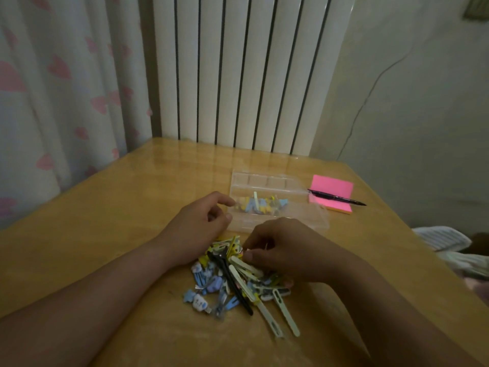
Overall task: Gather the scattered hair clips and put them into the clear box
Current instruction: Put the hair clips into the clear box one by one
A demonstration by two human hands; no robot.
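Pinches hair clips (211,283) on tabletop (132,207) with right hand (288,250); rests left hand (195,229), loosely curled, empty, beside clear box (312,217).

Dim room, wooden table (111,207), white radiator (248,70), pink-patterned curtain (66,88), pale wall (423,102)

A pile of hair clips (232,282) lies on the near middle of the surface (105,207). Just behind it sits the box (264,181), with more clips (262,205) inside its middle row. Right of the box lies a note pad (336,186), with a pen (336,198) across it. The left hand (195,226) rests left of the pile, its fingers (225,201) at the box's left end. The right hand (285,247) lies over the pile's far right part, pinching a clip (241,252) there. A radiator (251,75) stands behind the surface, with a curtain (66,88) to its left.
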